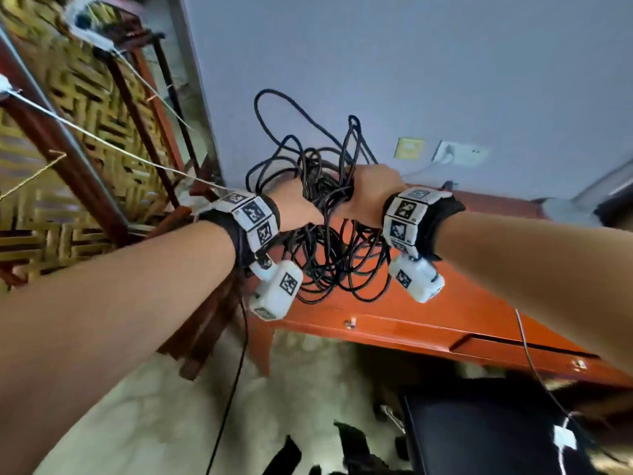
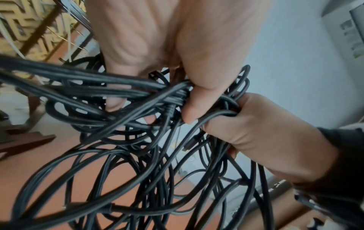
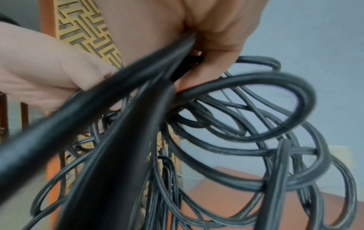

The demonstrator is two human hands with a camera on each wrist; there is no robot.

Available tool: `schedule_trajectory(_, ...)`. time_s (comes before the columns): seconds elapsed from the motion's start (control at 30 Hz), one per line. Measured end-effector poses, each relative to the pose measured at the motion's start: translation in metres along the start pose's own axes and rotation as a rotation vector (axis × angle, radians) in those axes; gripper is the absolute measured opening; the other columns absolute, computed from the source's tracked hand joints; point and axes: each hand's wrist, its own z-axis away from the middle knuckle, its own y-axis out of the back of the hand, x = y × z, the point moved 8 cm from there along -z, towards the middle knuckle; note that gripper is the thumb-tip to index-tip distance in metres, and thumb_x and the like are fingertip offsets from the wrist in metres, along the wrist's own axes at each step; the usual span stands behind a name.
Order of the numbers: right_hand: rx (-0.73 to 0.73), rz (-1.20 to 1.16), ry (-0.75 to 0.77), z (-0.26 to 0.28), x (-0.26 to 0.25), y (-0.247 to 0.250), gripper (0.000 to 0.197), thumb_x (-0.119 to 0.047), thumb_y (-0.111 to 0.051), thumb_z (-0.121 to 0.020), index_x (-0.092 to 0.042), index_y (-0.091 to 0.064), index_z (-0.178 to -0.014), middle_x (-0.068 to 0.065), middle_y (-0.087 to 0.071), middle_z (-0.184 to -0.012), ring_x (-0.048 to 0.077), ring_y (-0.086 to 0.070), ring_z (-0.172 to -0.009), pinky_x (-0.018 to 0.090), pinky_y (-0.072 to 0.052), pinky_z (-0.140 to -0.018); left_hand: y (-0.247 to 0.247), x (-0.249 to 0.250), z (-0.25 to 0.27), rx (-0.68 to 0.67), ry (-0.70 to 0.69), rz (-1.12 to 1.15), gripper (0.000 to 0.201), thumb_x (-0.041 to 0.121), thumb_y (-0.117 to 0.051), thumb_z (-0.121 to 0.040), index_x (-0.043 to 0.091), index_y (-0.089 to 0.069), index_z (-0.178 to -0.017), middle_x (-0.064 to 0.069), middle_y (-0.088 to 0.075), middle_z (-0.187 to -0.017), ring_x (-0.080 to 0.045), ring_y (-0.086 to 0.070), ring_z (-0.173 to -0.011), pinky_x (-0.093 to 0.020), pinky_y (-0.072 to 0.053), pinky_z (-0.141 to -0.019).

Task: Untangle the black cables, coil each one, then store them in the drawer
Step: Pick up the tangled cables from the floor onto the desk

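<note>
Both the left hand and right hand clutch the tangled black cables above the orange worktop, its drawer slightly ajar at the front edge.

Both forearms are bare. Each wrist wears a black cuff ringed by a band of white tiles printed with black square codes. Under the left cuff hangs a white box with a code mark; another box hangs under the right. A thin black cord drops from the left box.
</note>
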Motion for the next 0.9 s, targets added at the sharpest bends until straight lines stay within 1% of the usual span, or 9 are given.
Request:
schedule_trajectory(0.17,-0.027,-0.001,-0.106,-0.024,0.08,0.004,0.04,-0.053,-0.065,-0.076,-0.019,-0.068,-0.096,0.005,-0.07,-0.089,0.026,-0.066,-0.082,0.033,-0.055,-0.074,-0.039,0.051,-0.054,-0.057,-0.037,-0.037,0.022,0.018,-0.075,-0.067,0.004,-0.069,-0.083,-0.016,-0.071,-0.09,-0.034,-0.067,-0.089,-0.049,-0.057,-0.084)
schedule_trajectory(0.27,-0.07,-0.021,-0.17,-0.049,0.126,-0.007,0.037,-0.053,-0.065,-0.074,-0.02,-0.068,-0.089,0.002,-0.068,-0.081,0.021,-0.061,-0.072,0.028,-0.049,-0.063,-0.064,0.066,-0.098,-0.124,-0.045,-0.072,0.026,0.021,-0.073,-0.063,0.004,-0.069,-0.083,-0.015,-0.072,-0.088,-0.033,-0.068,-0.085,-0.049,-0.058,-0.081)
schedule_trajectory(0.4,-0.122,-0.098,-0.244,-0.081,0.184,-0.03,0.028,-0.05,-0.069,-0.074,-0.024,-0.065,-0.083,-0.006,-0.062,-0.07,0.011,-0.058,-0.065,0.025,-0.042,-0.054,-0.101,0.077,-0.166,-0.209,-0.079,-0.164,0.035,0.032,-0.064,-0.053,0.009,-0.066,-0.079,-0.012,-0.07,-0.084,-0.031,-0.068,-0.082,-0.047,-0.059,-0.078)
schedule_trajectory(0.5,-0.163,-0.103,-0.324,-0.105,0.229,-0.051,0.024,-0.047,-0.071,-0.071,-0.025,-0.062,-0.076,-0.006,-0.063,-0.069,0.011,-0.06,-0.065,0.024,-0.044,-0.052,-0.135,0.08,-0.212,-0.287,-0.084,-0.199,0.032,0.027,-0.068,-0.065,0.008,-0.066,-0.091,-0.013,-0.07,-0.09,-0.031,-0.067,-0.086,-0.044,-0.058,-0.08)
schedule_trajectory(0.63,-0.232,-0.124,-0.381,-0.123,0.267,-0.081,0.024,-0.04,-0.071,-0.073,-0.022,-0.057,-0.067,-0.004,-0.061,-0.063,0.013,-0.06,-0.06,0.024,-0.044,-0.05,-0.173,0.071,-0.251,-0.348,-0.019,-0.218,0.031,0.019,-0.068,-0.079,0.008,-0.061,-0.107,-0.011,-0.066,-0.102,-0.028,-0.065,-0.092,-0.037,-0.057,-0.081)
schedule_trajectory(0.73,-0.306,-0.13,-0.391,-0.132,0.293,-0.112,0.021,-0.039,-0.07,-0.073,-0.021,-0.062,-0.079,-0.004,-0.063,-0.068,0.015,-0.062,-0.064,0.024,-0.044,-0.051,-0.202,0.066,-0.275,-0.405,0.022,-0.297,0.036,0.017,-0.062,-0.088,0.004,-0.056,-0.12,-0.017,-0.062,-0.117,-0.032,-0.061,-0.104,-0.036,-0.052,-0.086)
schedule_trajectory(0.8,-0.349,-0.119,-0.377,-0.139,0.31,-0.131,0.026,-0.042,-0.07,-0.073,-0.023,-0.062,-0.088,-0.005,-0.065,-0.072,0.017,-0.064,-0.069,0.025,-0.048,-0.055,-0.222,0.067,-0.286,-0.432,0.033,-0.354,0.043,0.019,-0.055,-0.093,0.003,-0.046,-0.133,-0.021,-0.051,-0.131,-0.037,-0.051,-0.117,-0.039,-0.047,-0.094)
schedule_trajectory(0.83,-0.361,-0.115,-0.365,-0.144,0.321,-0.138,0.025,-0.043,-0.069,-0.074,-0.024,-0.063,-0.089,-0.005,-0.066,-0.075,0.018,-0.065,-0.071,0.027,-0.051,-0.059,-0.235,0.067,-0.294,-0.436,0.036,-0.367,0.048,0.023,-0.052,-0.096,0.005,-0.04,-0.139,-0.022,-0.044,-0.138,-0.04,-0.046,-0.122,-0.04,-0.043,-0.098)
schedule_trajectory(0.9,-0.402,-0.105,-0.371,-0.147,0.342,-0.153,0.026,-0.043,-0.069,-0.076,-0.024,-0.065,-0.094,-0.002,-0.069,-0.083,0.02,-0.066,-0.077,0.032,-0.057,-0.07,-0.26,0.062,-0.299,-0.446,0.079,-0.377,0.061,0.036,-0.055,-0.094,0.008,-0.033,-0.144,-0.022,-0.029,-0.147,-0.044,-0.048,-0.12,-0.042,-0.044,-0.099)
